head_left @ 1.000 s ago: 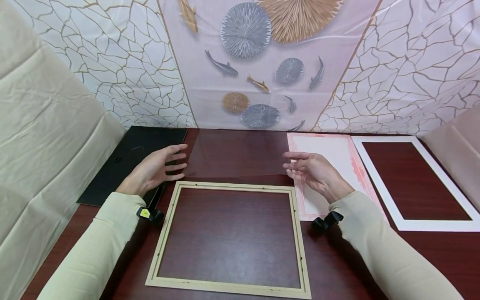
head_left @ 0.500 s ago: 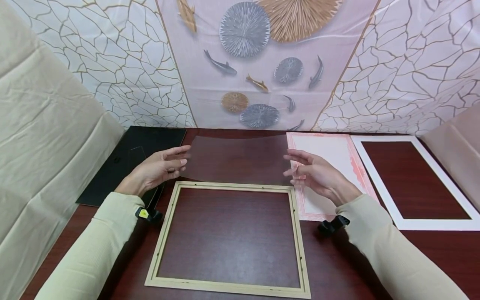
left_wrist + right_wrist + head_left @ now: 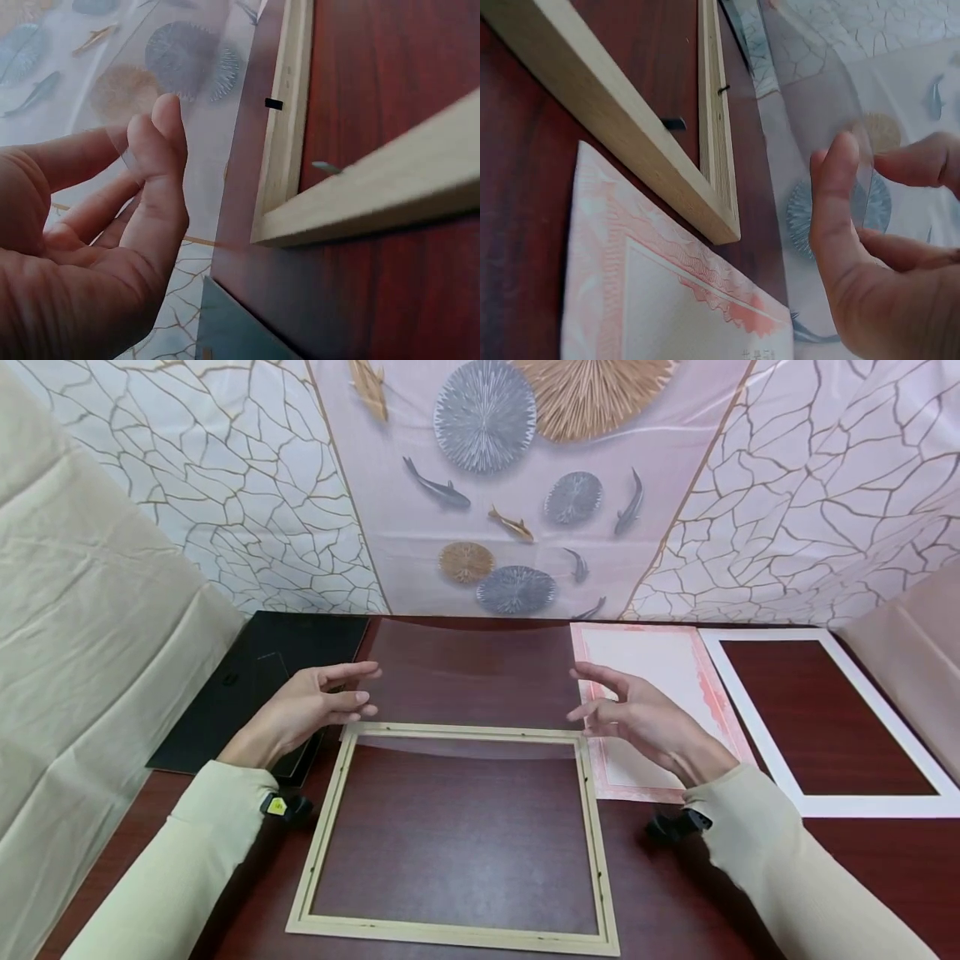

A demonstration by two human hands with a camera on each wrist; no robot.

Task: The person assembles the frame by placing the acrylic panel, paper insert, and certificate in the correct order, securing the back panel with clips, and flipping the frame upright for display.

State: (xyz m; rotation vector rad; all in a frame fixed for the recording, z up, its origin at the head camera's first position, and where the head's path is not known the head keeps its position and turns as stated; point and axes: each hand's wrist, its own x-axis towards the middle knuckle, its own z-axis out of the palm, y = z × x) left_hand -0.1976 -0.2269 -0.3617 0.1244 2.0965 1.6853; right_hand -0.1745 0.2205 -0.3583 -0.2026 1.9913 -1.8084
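Observation:
A clear plastic sheet (image 3: 476,681) is held up off the table between both hands, bowed slightly, its near edge overlapping the far bar of a pale wooden picture frame (image 3: 450,937). At the sheet's left edge, my left hand (image 3: 300,706) pinches it between thumb and fingers; the left wrist view shows the sheet edge (image 3: 120,146) there. My right hand (image 3: 648,718) grips the opposite edge, and the sheet (image 3: 817,97) spans away from those fingertips in the right wrist view. Small dark tabs (image 3: 673,123) stick out along the frame's inner sides.
Left of the frame lies a black backing board (image 3: 202,710). To the right are a sheet of paper with a pink border (image 3: 637,647) and a white mat (image 3: 870,808) with a rectangular opening. A patterned cloth (image 3: 517,527) hangs behind the dark red table (image 3: 862,877).
The plastic sheet has come up off the table, now in both hands, and moved towards the wooden frame. The fingers, spread earlier, have closed on its edges. The frame stays put.

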